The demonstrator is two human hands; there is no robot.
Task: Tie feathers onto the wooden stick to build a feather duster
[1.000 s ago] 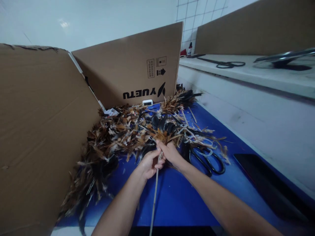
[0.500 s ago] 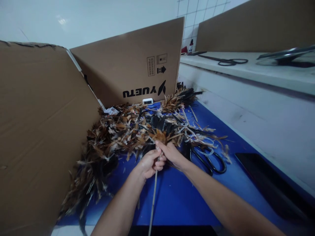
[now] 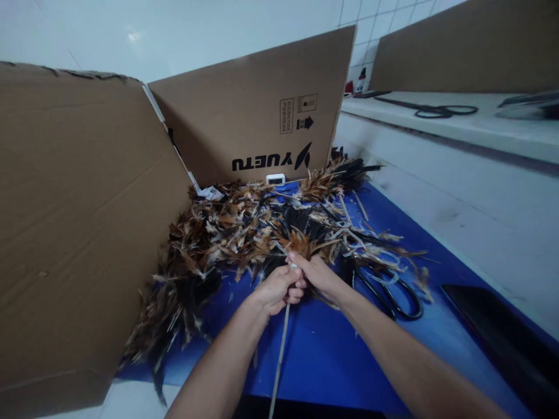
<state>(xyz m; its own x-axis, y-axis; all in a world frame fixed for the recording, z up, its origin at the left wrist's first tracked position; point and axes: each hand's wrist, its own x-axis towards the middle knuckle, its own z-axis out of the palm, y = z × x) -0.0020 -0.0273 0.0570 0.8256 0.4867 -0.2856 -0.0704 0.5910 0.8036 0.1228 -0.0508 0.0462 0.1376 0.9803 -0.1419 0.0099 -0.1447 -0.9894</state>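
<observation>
Both fists meet over the blue tabletop. My left hand (image 3: 277, 289) is closed round a thin pale stick (image 3: 279, 362), whose near end runs down toward me. Right against it, my right hand (image 3: 318, 274) is closed at the base of a bunch of brown and black feathers (image 3: 299, 235). The feathers fan out away from me, just beyond my fingers. Where the stick meets the feathers is hidden by my hands. Black-handled scissors (image 3: 399, 297) lie to the right of my right hand, partly under pale strips and feathers.
Loose feathers (image 3: 192, 250) spread over the blue table (image 3: 332, 355). Cardboard panels (image 3: 209, 116) stand at the left and back, with a small white device (image 3: 275, 180) against the back one. A dark flat object (image 3: 489, 331) lies right. More scissors (image 3: 445, 110) rest on the ledge.
My view has turned slightly left, so the whole scene sits further right. Both hands stay together on the stick and feathers, with their grip little changed.
</observation>
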